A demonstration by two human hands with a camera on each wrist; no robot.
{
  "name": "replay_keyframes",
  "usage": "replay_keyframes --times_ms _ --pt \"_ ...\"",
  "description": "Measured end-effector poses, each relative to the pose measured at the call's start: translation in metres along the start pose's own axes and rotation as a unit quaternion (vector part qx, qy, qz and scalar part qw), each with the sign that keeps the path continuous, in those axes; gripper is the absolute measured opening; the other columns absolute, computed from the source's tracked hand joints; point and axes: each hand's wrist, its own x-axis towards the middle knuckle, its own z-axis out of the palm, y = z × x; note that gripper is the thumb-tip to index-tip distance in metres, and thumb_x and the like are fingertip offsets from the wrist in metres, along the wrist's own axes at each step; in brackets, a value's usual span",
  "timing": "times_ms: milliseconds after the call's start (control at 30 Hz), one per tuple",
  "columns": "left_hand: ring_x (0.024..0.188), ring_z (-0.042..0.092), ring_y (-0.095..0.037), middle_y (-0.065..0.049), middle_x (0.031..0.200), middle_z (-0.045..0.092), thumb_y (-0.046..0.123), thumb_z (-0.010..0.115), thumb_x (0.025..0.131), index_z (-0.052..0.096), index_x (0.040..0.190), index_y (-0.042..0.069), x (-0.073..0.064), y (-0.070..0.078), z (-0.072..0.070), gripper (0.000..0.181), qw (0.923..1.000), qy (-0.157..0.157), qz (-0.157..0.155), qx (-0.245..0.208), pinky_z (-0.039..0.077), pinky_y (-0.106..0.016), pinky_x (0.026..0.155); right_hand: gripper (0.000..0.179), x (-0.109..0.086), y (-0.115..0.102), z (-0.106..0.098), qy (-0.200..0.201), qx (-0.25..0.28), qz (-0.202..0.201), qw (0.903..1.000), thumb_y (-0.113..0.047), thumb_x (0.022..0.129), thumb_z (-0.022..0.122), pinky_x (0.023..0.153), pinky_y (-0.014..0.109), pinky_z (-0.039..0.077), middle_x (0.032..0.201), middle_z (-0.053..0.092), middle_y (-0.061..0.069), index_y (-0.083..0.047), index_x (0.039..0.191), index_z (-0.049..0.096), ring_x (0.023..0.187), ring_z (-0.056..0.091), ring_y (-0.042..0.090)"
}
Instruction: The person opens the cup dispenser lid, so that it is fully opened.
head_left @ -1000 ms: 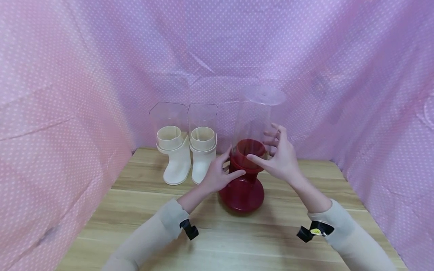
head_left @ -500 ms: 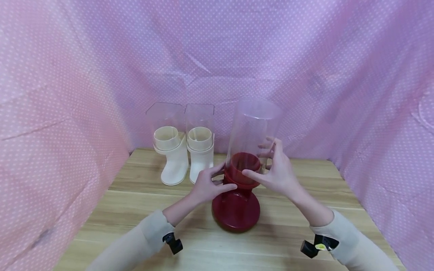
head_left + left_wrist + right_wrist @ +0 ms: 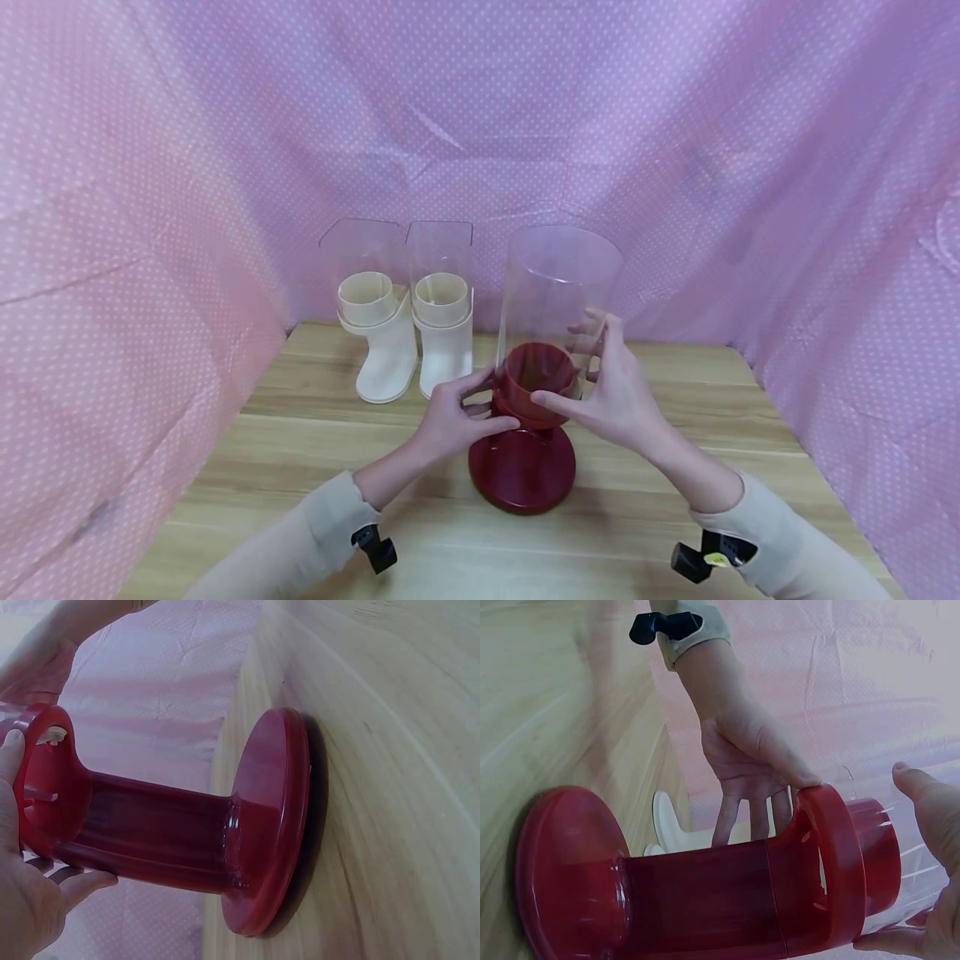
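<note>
A red stand (image 3: 522, 471) with a round foot and a ring-shaped top is upright right of the middle in the head view. A clear plastic cylinder (image 3: 551, 287) rises from the ring, around a red inner collar (image 3: 881, 855). My left hand (image 3: 453, 421) grips the stand's ring from the left, thumb in front and fingers behind. From the right, my right hand (image 3: 622, 404) holds the lower part of the cylinder between thumb and spread fingers. In the left wrist view the foot (image 3: 274, 825) sits at the tabletop, a dark shadow along its edge.
Two cream dispenser stands (image 3: 388, 362) with clear containers are side by side at the back left of the wooden table (image 3: 300, 467). Pink dotted cloth (image 3: 480, 100) hangs behind the table and on both sides.
The red stand and cylinder have come down and toward me, both hands moving with them. Over the last half second the foot has stayed put while the cylinder's top tilts slightly toward me.
</note>
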Motion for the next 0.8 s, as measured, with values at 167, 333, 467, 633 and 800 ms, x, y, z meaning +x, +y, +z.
replay_keyframes --times_ms 167,333,467,633,800 --pt "0.135 0.066 -0.031 -0.012 0.149 0.066 0.014 0.093 0.082 0.053 0.156 0.010 -0.007 0.001 0.000 0.084 1.0000 -0.004 0.000 0.004 0.062 -0.051 0.097 0.115 -0.007 -0.002 0.000 0.000 -0.004 -0.007 1.0000 -0.033 0.067 0.103 0.073 0.043 0.065 0.144 0.062 0.009 -0.012 0.152 0.029 0.116 0.070 0.030" --pt "0.135 0.066 -0.030 -0.010 0.148 0.067 0.015 0.095 0.081 0.055 0.155 0.012 -0.019 0.001 0.002 0.084 1.0000 0.002 -0.007 0.006 0.063 -0.047 0.095 0.115 -0.017 -0.002 0.003 -0.007 -0.002 -0.009 0.9999 -0.035 0.068 0.103 0.074 0.038 0.063 0.145 0.060 0.007 -0.010 0.151 0.029 0.118 0.067 0.030" --pt "0.135 0.065 -0.030 -0.010 0.148 0.066 0.015 0.095 0.080 0.056 0.154 0.011 -0.026 0.000 0.006 0.084 0.9999 0.000 -0.012 -0.002 0.062 -0.051 0.096 0.116 -0.024 -0.001 0.004 -0.013 0.005 -0.004 0.9999 -0.034 0.068 0.103 0.075 0.040 0.065 0.145 0.059 0.007 -0.009 0.152 0.028 0.120 0.067 0.032" --pt "0.132 0.067 -0.028 -0.010 0.147 0.068 0.015 0.094 0.081 0.057 0.154 0.013 -0.027 -0.004 0.008 0.082 0.9999 -0.001 -0.001 -0.010 0.060 -0.057 0.096 0.116 -0.026 -0.002 0.003 -0.007 -0.004 -0.016 0.9998 -0.033 0.066 0.104 0.077 0.042 0.064 0.144 0.059 0.006 -0.008 0.151 0.029 0.120 0.067 0.032" --pt "0.131 0.068 -0.025 -0.009 0.146 0.068 0.015 0.095 0.081 0.058 0.153 0.014 -0.025 -0.005 0.005 0.081 0.9999 0.010 0.010 -0.007 0.061 -0.057 0.094 0.116 -0.021 -0.003 0.003 -0.005 -0.002 -0.029 0.9996 -0.033 0.066 0.104 0.079 0.046 0.066 0.145 0.060 0.007 -0.009 0.151 0.029 0.122 0.068 0.033"
